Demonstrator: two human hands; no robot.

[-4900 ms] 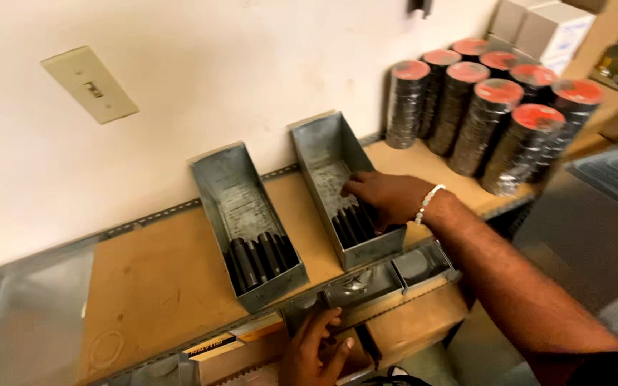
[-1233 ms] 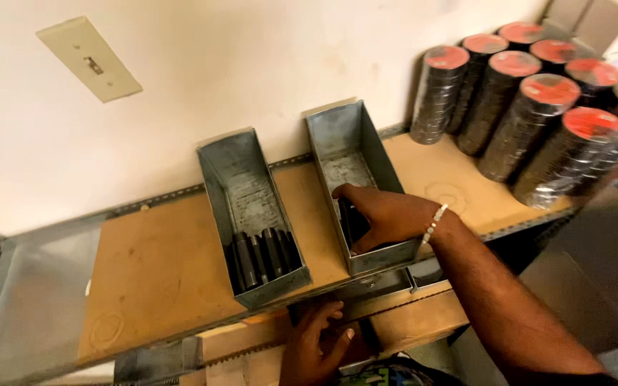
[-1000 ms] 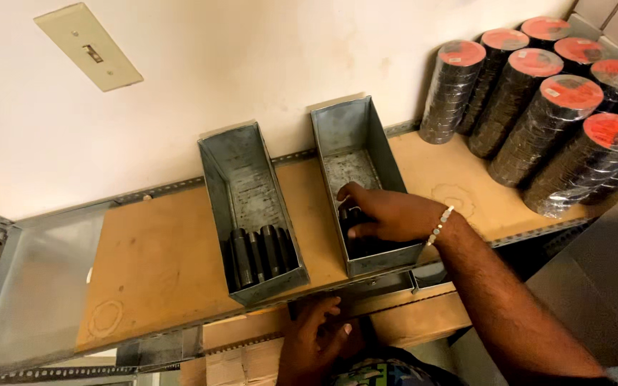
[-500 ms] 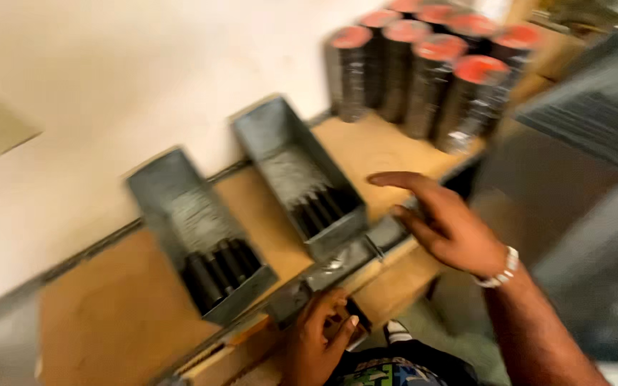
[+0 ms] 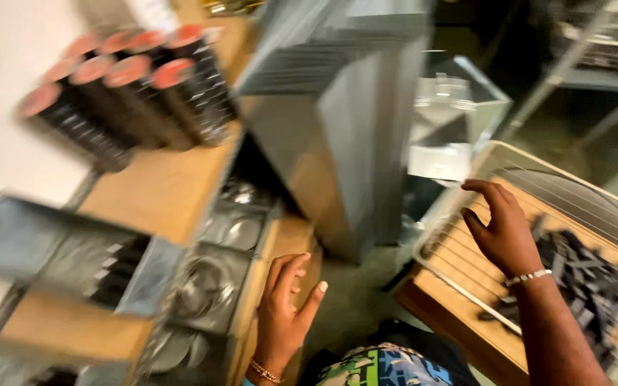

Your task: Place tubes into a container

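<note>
Dark little metal pieces [image 5: 582, 275] sit heaped in a wire-mesh tray [image 5: 574, 196] on a wooden crate [image 5: 452, 314], just past the heel of the right hand [image 5: 503, 230]. That hand hovers over the bare slats with fingers spread and slightly curled, gripping nothing. The heap lies behind the wrist, not under the fingertips.

Judging by the look, the pieces are small, stiff and hard, probably dense for their size — a handful would likely be weighty and want to slip out between the fingers. Scooping from the edge of the heap, or pinching a few at a time, looks like the sane way to take hold. The frame is blurry, so their exact shape can't be told.

The left hand [image 5: 285, 307] rests flat against the front edge of the wooden shelf [image 5: 162, 193], fingers extended and loose, holding nothing. Just beyond its fingertips sits a row of shallow compartments with round shiny parts [image 5: 205, 282], and farther out a grey metal bin [image 5: 59, 254] with dark pieces in its near end. Rolls with red ends [image 5: 134, 93] stand at the far end of the shelf.

Between the two hands stands a tall grey metal cabinet [image 5: 355, 136] — the main thing in the way of any reach straight across. A clear plastic container [image 5: 459, 114] sits beyond the right fingertips.
</note>
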